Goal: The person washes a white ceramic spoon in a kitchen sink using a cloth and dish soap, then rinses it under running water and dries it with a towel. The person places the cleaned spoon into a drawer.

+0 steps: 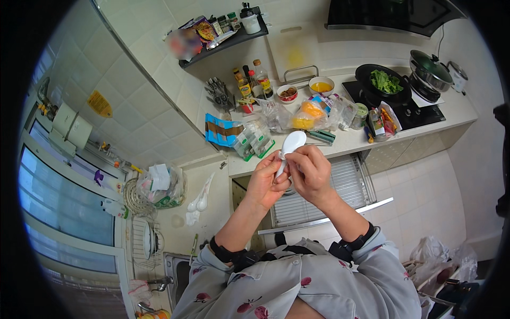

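Note:
A white soup spoon (294,141) is held up before me, its bowl pointing up and away. My left hand (263,184) grips the spoon's handle from the left. On the other side, the fingers of my right hand (314,172) pinch at the neck, where a small whitish bit shows; what it is made of I cannot tell. Beneath both hands a metal wire drawer (338,181) is pulled out. More white spoons (202,199) lie together on the left counter.
Clear egg cartons (255,141), plastic bags (275,113) and a green-handled tool (322,136) crowd the counter's front. A wok (360,85) with leafy greens (386,81) sits on the cooktop (422,113). Left stand a dish rack (139,247) and sink (172,265). The drawer front (374,204) juts out.

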Motion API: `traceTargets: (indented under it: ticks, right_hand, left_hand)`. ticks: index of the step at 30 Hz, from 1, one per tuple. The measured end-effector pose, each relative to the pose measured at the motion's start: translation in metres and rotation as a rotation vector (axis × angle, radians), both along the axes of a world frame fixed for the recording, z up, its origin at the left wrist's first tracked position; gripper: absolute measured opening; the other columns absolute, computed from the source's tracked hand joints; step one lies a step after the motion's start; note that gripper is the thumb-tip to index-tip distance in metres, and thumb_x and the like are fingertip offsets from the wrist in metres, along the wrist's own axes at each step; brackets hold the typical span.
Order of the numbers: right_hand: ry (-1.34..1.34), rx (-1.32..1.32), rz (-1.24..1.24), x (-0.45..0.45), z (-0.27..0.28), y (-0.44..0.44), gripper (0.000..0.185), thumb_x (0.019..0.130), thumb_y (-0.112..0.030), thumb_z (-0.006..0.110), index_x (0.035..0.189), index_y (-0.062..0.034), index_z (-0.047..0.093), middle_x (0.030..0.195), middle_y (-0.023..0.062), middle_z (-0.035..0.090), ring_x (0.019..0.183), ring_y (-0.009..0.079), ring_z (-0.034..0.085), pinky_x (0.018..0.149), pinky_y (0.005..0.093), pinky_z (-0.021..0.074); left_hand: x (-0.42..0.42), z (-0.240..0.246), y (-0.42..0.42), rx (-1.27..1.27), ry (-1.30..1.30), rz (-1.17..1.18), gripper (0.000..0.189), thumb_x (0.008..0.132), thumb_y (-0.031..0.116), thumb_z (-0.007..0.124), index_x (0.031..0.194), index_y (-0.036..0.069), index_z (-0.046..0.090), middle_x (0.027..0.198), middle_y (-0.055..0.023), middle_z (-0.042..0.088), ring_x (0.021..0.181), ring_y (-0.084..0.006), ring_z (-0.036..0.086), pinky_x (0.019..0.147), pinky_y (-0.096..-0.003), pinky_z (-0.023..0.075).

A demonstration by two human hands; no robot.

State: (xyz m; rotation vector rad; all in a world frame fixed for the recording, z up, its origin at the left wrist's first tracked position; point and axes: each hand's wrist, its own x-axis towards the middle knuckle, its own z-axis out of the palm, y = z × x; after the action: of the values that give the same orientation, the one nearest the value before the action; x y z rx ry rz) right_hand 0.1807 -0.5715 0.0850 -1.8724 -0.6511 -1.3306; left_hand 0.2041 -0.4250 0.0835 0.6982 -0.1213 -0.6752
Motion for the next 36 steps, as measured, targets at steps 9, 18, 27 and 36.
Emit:
traceTargets:
  ticks: [9, 18, 27, 36]
  right_hand:
    - [0.074, 0.168, -0.073, 0.002, -0.009, 0.002, 0.014, 0.07, 0.007, 0.063, 0.082, -0.0009, 0.06, 0.075, 0.0106, 0.053, 0.061, 0.0232, 0.054, 0.051, 0.0314, 0.0426]
    - [0.236, 0.527, -0.042, 0.001, -0.016, -0.022, 0.006, 0.079, 0.006, 0.06, 0.083, 0.001, 0.059, 0.079, 0.0075, 0.054, 0.062, 0.0129, 0.048, 0.051, 0.024, 0.0362]
    - [0.296, 0.467, -0.011, -0.003, -0.007, -0.023, 0.012, 0.076, 0.006, 0.063, 0.087, 0.0008, 0.064, 0.079, 0.0099, 0.054, 0.061, 0.0161, 0.054, 0.053, 0.0255, 0.042]
    - [0.299, 0.435, -0.077, -0.003, -0.017, -0.021, 0.008, 0.078, 0.005, 0.06, 0.084, 0.0018, 0.062, 0.076, 0.0101, 0.054, 0.06, 0.017, 0.051, 0.05, 0.0286, 0.04]
  left_hand:
    - [0.001, -0.007, -0.001, -0.063, 0.057, -0.001, 0.025, 0.098, 0.021, 0.043, 0.111, 0.0, 0.049, 0.076, -0.0038, 0.047, 0.053, -0.0044, 0.035, 0.038, -0.0156, 0.0243]
    - [0.009, -0.011, 0.009, 0.0, -0.204, -0.11, 0.031, 0.096, 0.02, 0.048, 0.113, -0.006, 0.047, 0.079, -0.0073, 0.049, 0.055, -0.0068, 0.037, 0.04, -0.0161, 0.0274]
    - [0.007, -0.02, 0.008, 0.293, -0.579, -0.087, 0.021, 0.096, 0.018, 0.05, 0.105, 0.0, 0.055, 0.081, -0.002, 0.051, 0.056, -0.0032, 0.034, 0.046, -0.0167, 0.0262]
    - [-0.001, -0.013, 0.005, 0.671, -1.27, 0.21, 0.01, 0.088, 0.004, 0.056, 0.088, -0.005, 0.051, 0.078, -0.008, 0.045, 0.068, -0.0168, 0.043, 0.06, -0.0256, 0.0365]
